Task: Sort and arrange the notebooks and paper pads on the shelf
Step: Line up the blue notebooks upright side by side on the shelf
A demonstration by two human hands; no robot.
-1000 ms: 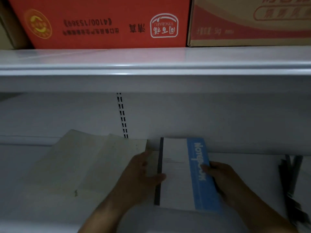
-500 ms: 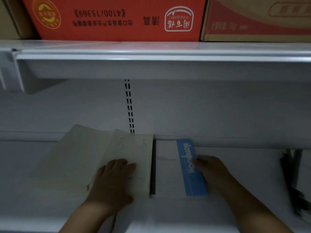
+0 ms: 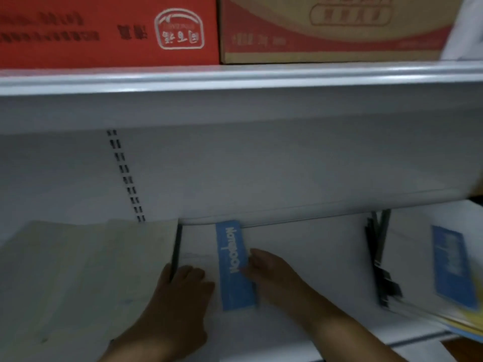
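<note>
A white notebook with a blue "Notebook" band and a dark spine lies flat on the white shelf, pushed to the back wall. My left hand rests flat on its left part, over the spine. My right hand touches its right edge with straight fingers. A pile of cream paper pads lies directly to the left, touching the notebook's spine. At the right, a stack of notebooks with dark spines and a blue band sits on the shelf.
The upper shelf overhangs low above the hands; a red carton and a tan carton stand on it. A slotted upright runs down the back wall. Bare shelf lies between the notebook and the right stack.
The blue-banded notebook slid back against the wall and beside the cream pads. My left hand moved from the pads onto the notebook. The view shifted right, showing the right stack.
</note>
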